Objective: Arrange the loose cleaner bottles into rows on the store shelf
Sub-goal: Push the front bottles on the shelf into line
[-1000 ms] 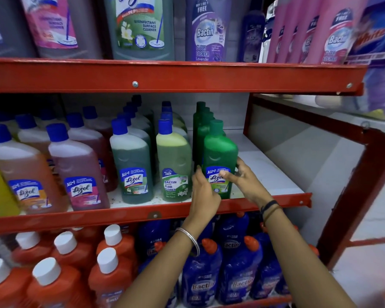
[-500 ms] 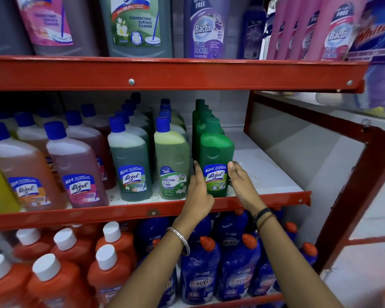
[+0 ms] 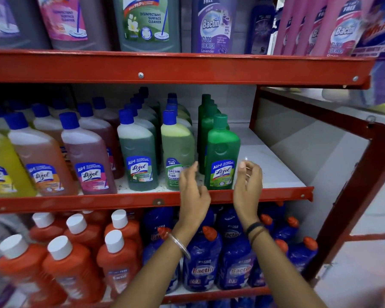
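A green Lizol bottle (image 3: 222, 156) stands upright at the front of the rightmost row on the middle shelf (image 3: 125, 202). Behind it runs a row of dark green bottles (image 3: 206, 121). My left hand (image 3: 192, 187) hovers just left of the green bottle, fingers apart, in front of a yellow-green Bactin bottle (image 3: 176, 150). My right hand (image 3: 248, 181) is just right of the bottle, fingers loosely curled and holding nothing. Neither hand touches the bottle.
Further rows of Lizol bottles (image 3: 89, 161) with blue caps fill the shelf's left side. White bare shelf (image 3: 273, 165) lies right of the green row, bounded by a red frame post (image 3: 351, 196). Orange bottles (image 3: 62, 267) and blue Bactin bottles (image 3: 202, 263) sit below, large bottles (image 3: 147, 21) above.
Both hands have let go of the green Lizol bottle and drawn back slightly to its sides. The bottle stays standing at the front of its row.
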### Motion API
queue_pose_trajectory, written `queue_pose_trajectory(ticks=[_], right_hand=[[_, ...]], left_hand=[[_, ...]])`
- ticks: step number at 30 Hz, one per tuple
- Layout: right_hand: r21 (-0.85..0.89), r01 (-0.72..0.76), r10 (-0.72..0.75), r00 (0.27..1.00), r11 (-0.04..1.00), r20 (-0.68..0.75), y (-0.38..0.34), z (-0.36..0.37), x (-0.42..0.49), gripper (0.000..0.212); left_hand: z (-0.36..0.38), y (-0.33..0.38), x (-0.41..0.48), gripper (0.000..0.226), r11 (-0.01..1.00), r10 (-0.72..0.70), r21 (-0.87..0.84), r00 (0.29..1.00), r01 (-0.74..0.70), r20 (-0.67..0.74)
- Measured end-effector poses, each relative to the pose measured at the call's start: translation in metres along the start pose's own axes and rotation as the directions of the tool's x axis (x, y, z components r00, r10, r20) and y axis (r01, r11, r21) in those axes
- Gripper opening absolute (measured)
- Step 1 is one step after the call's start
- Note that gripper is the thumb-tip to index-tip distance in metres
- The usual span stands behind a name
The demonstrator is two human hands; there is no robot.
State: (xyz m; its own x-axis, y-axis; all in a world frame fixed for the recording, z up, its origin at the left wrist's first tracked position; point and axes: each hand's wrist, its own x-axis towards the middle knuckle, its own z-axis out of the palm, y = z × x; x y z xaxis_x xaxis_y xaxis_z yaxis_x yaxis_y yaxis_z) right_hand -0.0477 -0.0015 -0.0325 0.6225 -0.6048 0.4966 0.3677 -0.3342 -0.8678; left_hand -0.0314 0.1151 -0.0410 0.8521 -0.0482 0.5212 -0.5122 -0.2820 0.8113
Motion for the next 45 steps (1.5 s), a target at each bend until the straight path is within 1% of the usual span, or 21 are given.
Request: queue_pose_trajectory(ticks=[1, 2, 3, 4, 6, 8, 10, 14, 20, 22, 26, 29, 31, 33, 34, 35, 36, 38, 40, 42, 45], right_hand=[[0.035, 0.065, -0.065, 0.998, 0.997, 0.015, -0.006, 0.004, -0.013, 0.03], [0.058, 0.095, -0.1, 0.99, 0.994, 0.101, -0.011, 0.009, -0.024, 0.033], [0.072, 0.094, -0.108, 0.969, 0.993, 0.224, -0.015, 0.017, -0.032, 0.036], [0.068, 0.065, -0.085, 0.934, 0.996, 0.346, -0.017, 0.027, -0.038, 0.04], [0.025, -0.033, 0.015, 0.856, 0.999, 0.517, -0.018, 0.047, -0.042, 0.05], [-0.033, -0.1, 0.101, 0.809, 0.994, 0.579, -0.017, 0.067, -0.039, 0.056], [-0.048, -0.141, 0.143, 0.814, 0.989, 0.562, -0.015, 0.08, -0.033, 0.058], [-0.062, -0.141, 0.153, 0.844, 0.988, 0.514, -0.017, 0.088, -0.025, 0.056], [-0.154, -0.075, 0.141, 0.868, 0.985, 0.477, -0.021, 0.081, -0.03, 0.069], [-0.185, -0.062, 0.143, 0.871, 0.981, 0.47, -0.019, 0.078, -0.036, 0.068], [-0.201, -0.017, 0.114, 0.872, 0.979, 0.477, -0.018, 0.075, -0.045, 0.066], [-0.204, -0.074, 0.158, 0.887, 0.976, 0.434, -0.02, 0.079, -0.045, 0.06], [-0.141, -0.045, 0.083, 0.957, 0.989, 0.279, -0.025, 0.082, -0.058, 0.054], [-0.019, 0.11, -0.106, 0.987, 0.994, 0.124, -0.033, 0.087, -0.076, 0.045], [0.041, 0.169, -0.173, 0.976, 0.985, 0.129, -0.036, 0.092, -0.085, 0.042], [0.097, 0.187, -0.203, 0.96, 0.978, 0.192, -0.039, 0.099, -0.091, 0.042], [0.131, 0.156, -0.189, 0.937, 0.979, 0.293, -0.042, 0.107, -0.093, 0.044], [0.09, 0.015, -0.058, 0.866, 0.996, 0.497, -0.047, 0.128, -0.095, 0.051], [-0.034, -0.087, 0.09, 0.801, 0.996, 0.591, -0.049, 0.146, -0.09, 0.058], [-0.102, -0.158, 0.188, 0.775, 0.982, 0.604, -0.052, 0.159, -0.085, 0.062], [-0.129, -0.192, 0.231, 0.788, 0.973, 0.571, -0.053, 0.169, -0.08, 0.061]], left_hand=[[-0.005, -0.001, -0.004, 0.052, 0.998, 0.049, -0.033, 0.988, -0.054, -0.145], [-0.011, -0.004, -0.005, 0.045, 0.995, 0.074, -0.053, 0.967, -0.09, -0.244], [-0.018, -0.008, -0.005, 0.044, 0.992, 0.072, -0.075, 0.955, -0.097, -0.289], [-0.025, -0.013, -0.004, 0.048, 0.991, 0.055, -0.1, 0.955, -0.087, -0.292], [-0.038, -0.021, 0.003, 0.058, 0.99, 0.001, -0.137, 0.976, -0.032, -0.219], [-0.048, -0.025, 0.013, 0.062, 0.988, -0.081, -0.135, 0.993, 0.069, -0.084], [-0.054, -0.031, 0.022, 0.061, 0.984, -0.146, -0.096, 0.989, 0.148, 0.029], [-0.06, -0.037, 0.034, 0.073, 0.982, -0.189, 0.017, 0.971, 0.189, 0.146], [-0.067, -0.029, 0.027, 0.068, 0.977, -0.201, 0.112, 0.959, 0.181, 0.2], [-0.072, -0.029, 0.02, 0.062, 0.978, -0.187, 0.129, 0.958, 0.162, 0.216], [-0.078, -0.028, 0.015, 0.071, 0.984, -0.16, 0.111, 0.957, 0.137, 0.242], [-0.081, -0.028, 0.016, 0.072, 0.985, -0.171, 0.075, 0.946, 0.156, 0.276], [-0.086, -0.028, 0.012, 0.071, 0.987, -0.158, 0.026, 0.967, 0.156, 0.198], [-0.094, -0.028, 0.008, 0.063, 0.995, -0.093, -0.047, 0.992, 0.089, -0.082], [-0.1, -0.029, 0.009, 0.06, 0.998, -0.043, -0.06, 0.974, 0.03, -0.223], [-0.107, -0.03, 0.011, 0.059, 0.998, -0.009, -0.059, 0.953, -0.009, -0.303], [-0.113, -0.03, 0.015, 0.06, 0.998, -0.012, -0.069, 0.949, -0.01, -0.316], [-0.126, -0.037, 0.025, 0.062, 0.993, -0.094, -0.085, 0.968, 0.076, -0.232], [-0.131, -0.046, 0.034, 0.067, 0.986, -0.159, -0.063, 0.982, 0.153, -0.104], [-0.136, -0.054, 0.04, 0.078, 0.986, -0.163, -0.018, 0.986, 0.163, -0.015], [-0.143, -0.066, 0.043, 0.093, 0.987, -0.157, 0.029, 0.986, 0.155, 0.058]])
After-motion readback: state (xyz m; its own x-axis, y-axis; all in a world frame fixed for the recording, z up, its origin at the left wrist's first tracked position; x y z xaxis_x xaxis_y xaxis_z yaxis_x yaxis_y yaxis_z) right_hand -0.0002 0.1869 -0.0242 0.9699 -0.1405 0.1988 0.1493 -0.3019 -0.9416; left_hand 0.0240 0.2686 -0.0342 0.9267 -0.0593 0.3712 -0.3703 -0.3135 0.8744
